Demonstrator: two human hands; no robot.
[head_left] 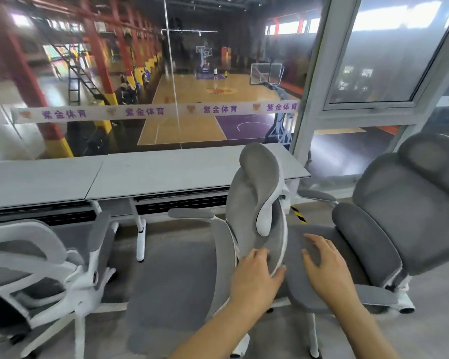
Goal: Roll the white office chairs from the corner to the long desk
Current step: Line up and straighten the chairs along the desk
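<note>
left chair [49, 268] parked at desk [140, 177]; left hand [254, 275] gripping backrest rim of middle chair [254, 193], just short of desk; right hand [327, 265] spread flat over seat of right chair [399, 203], crowding alongside by window [386, 60]

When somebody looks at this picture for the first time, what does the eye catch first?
The basketball court behind the glass fills the upper half. In front, the left hand grips the back edge of the middle chair, and the right hand is spread over the seat of the right chair. The desk runs along the glass, with a third chair at lower left.
</note>
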